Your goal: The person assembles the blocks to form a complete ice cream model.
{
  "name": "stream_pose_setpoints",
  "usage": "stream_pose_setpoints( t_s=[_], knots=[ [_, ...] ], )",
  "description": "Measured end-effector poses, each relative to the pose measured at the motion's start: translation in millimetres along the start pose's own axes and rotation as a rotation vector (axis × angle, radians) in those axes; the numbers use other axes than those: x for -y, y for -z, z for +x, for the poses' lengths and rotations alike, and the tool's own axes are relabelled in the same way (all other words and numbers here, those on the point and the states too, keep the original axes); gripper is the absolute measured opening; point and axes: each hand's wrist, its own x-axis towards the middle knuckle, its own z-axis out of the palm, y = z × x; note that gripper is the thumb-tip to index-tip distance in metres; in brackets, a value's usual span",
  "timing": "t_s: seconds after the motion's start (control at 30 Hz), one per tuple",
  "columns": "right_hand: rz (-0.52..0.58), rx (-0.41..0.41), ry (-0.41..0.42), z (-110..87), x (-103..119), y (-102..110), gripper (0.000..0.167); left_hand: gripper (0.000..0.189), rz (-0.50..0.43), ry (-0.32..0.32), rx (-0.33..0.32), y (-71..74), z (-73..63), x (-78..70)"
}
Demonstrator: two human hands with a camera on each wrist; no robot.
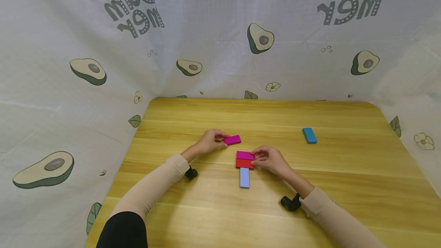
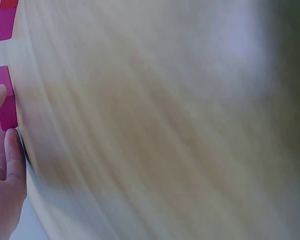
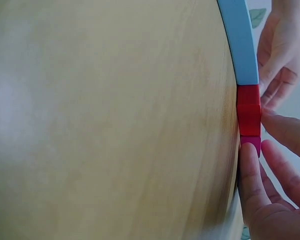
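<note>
My left hand (image 1: 211, 141) pinches a magenta block (image 1: 233, 140) by its left end, low over the wooden table. In the left wrist view its thumb and a fingertip touch that block (image 2: 7, 102). Nearer to me, a second magenta block (image 1: 244, 155) lies flat along the far side of a red block (image 1: 243, 163). My right hand (image 1: 272, 159) holds these two at their right ends, thumb at the red block, a finger at the magenta one. A light blue block (image 1: 244, 178) extends toward me from the red block, touching it endwise.
A darker blue block (image 1: 309, 135) lies apart on the right of the wooden table (image 1: 206, 217). Behind the table's far edge hangs a white cloth (image 1: 220, 75) printed with avocados. Black wrist cameras (image 1: 290, 203) sit under both forearms.
</note>
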Motion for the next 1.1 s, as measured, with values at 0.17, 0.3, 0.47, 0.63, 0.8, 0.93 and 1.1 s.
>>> stream_pose_setpoints(
  t_s=[0.17, 0.3, 0.47, 0.63, 0.8, 0.93, 1.1],
  knots=[
    [0.007, 0.000, 0.002, -0.1, 0.7, -0.4, 0.031, 0.034, 0.001, -0.009, 0.019, -2.8, -0.1, -4.0],
    [0.010, 0.000, 0.000, -0.5, 1.4, -0.5, 0.031, 0.036, 0.017, -0.019, 0.036, -6.0, 0.8, -5.0],
    [0.010, 0.002, -0.007, -1.2, 2.2, -0.3, 0.031, 0.036, 0.028, -0.038, 0.049, -10.2, 1.7, -6.9],
    [0.003, 0.003, -0.022, -1.8, 4.7, 0.1, 0.032, 0.035, 0.028, -0.058, 0.066, -12.5, 3.2, -8.9],
    [-0.016, 0.002, -0.036, -1.4, 6.2, 0.7, 0.031, 0.034, 0.030, -0.078, 0.083, -14.0, 5.1, -9.5],
    [-0.025, 0.000, -0.043, -1.1, 6.1, 0.6, 0.030, 0.035, 0.022, -0.082, 0.097, -15.7, 5.3, -11.1],
    [-0.029, 0.001, -0.045, -1.1, 5.7, 0.7, 0.029, 0.035, 0.016, -0.086, 0.114, -18.3, 5.7, -13.3]
  ],
)
